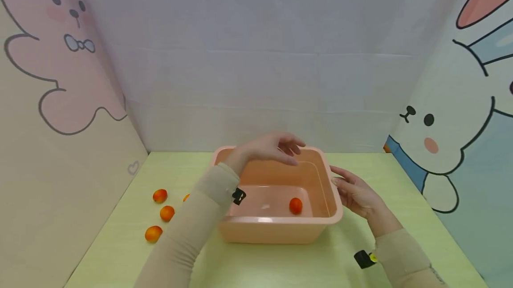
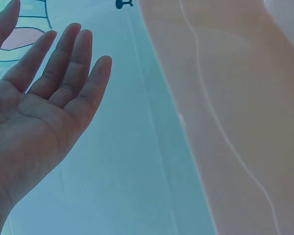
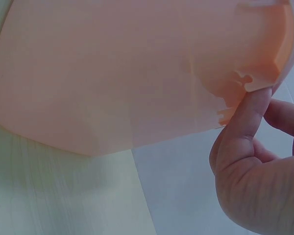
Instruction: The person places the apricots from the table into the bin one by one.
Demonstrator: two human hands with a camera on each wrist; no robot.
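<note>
A pink plastic basin (image 1: 276,231) stands on the table, with one small orange-red round fruit (image 1: 295,206) on its floor. Above the basin's opening hovers my left hand (image 1: 274,148), fingers loosely spread and slightly bent. The left wrist view shows that hand's palm (image 2: 34,117) with nothing in it. At the basin's right side my right hand (image 1: 356,192) grips the rim. Up close in the right wrist view, its digits (image 3: 245,122) reach under the rim's lip. Several similar fruits lie left of the basin, one mostly hidden behind my left forearm.
Loose fruits sit on the table at the left, among them an upper one (image 1: 160,196), a middle one (image 1: 167,213) and a lower one (image 1: 153,234). A pale back wall (image 1: 264,79) and cartoon-printed side panels enclose the light yellow-green table (image 1: 256,265).
</note>
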